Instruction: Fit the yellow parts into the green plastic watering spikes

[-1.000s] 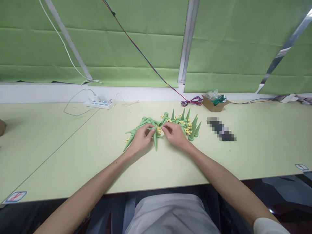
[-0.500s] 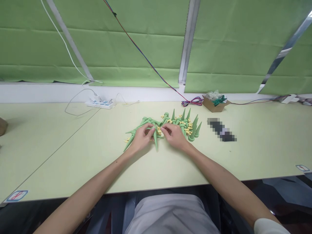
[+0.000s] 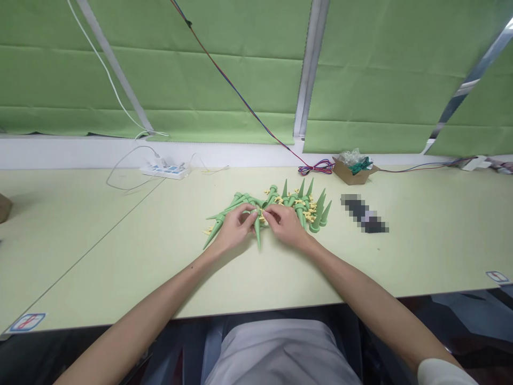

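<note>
My left hand is closed on a green plastic watering spike, its tip pointing down toward me. Right beside it, my right hand pinches a small yellow plastic piece close to the spike's wide end. The fingertips hide much of where the two parts meet. Behind and left of my left hand lie several more green spikes. To the right of my right hand is a pile of green spikes mixed with small yellow pieces.
A cardboard box holding clear plastic and green items stands at the back, beside a bundled red-blue cable. A white power strip sits at the back left. A pixelated dark object lies on the pale table.
My left hand and the spike have shifted slightly right, toward my right hand. The gap between the spike and the fingers of my right hand is smaller.
</note>
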A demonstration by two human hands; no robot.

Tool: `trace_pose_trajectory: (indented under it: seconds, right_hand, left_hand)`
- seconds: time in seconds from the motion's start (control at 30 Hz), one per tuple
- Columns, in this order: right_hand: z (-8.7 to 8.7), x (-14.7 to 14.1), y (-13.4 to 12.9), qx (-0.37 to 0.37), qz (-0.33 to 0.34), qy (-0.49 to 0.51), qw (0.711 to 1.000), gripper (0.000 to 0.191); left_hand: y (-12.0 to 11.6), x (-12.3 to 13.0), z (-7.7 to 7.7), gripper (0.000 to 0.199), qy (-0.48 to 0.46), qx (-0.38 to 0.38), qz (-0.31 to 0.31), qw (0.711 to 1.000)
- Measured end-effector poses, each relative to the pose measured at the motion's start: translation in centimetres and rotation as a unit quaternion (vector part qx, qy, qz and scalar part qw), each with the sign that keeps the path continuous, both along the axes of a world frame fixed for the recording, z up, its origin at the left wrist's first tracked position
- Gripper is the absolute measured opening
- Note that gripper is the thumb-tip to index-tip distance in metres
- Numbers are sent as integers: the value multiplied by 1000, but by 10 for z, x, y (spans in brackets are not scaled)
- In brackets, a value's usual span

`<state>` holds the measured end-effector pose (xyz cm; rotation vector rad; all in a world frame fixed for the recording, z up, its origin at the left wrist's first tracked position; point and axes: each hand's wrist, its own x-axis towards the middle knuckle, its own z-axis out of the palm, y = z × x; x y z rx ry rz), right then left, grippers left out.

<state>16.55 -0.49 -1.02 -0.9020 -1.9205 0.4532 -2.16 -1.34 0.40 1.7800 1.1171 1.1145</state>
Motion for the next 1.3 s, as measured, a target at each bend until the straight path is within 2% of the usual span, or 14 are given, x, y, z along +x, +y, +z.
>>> trace_pose_trajectory:
  seconds: [0.8, 1.1, 1.3]
  right_hand:
    - [-4, -1, 1, 3, -9, -5, 1000, 26]
    - [-6, -3, -1, -12, -14, 20, 1000, 25]
    - [-5, -6, -3, -76, -17, 56, 995, 26]
  left_hand:
    - [-3, 1, -3, 30, 19, 34, 16, 999]
    - [3, -2, -11, 27, 70, 101, 37, 992]
    - [1, -3, -9, 21, 116, 179, 54, 976]
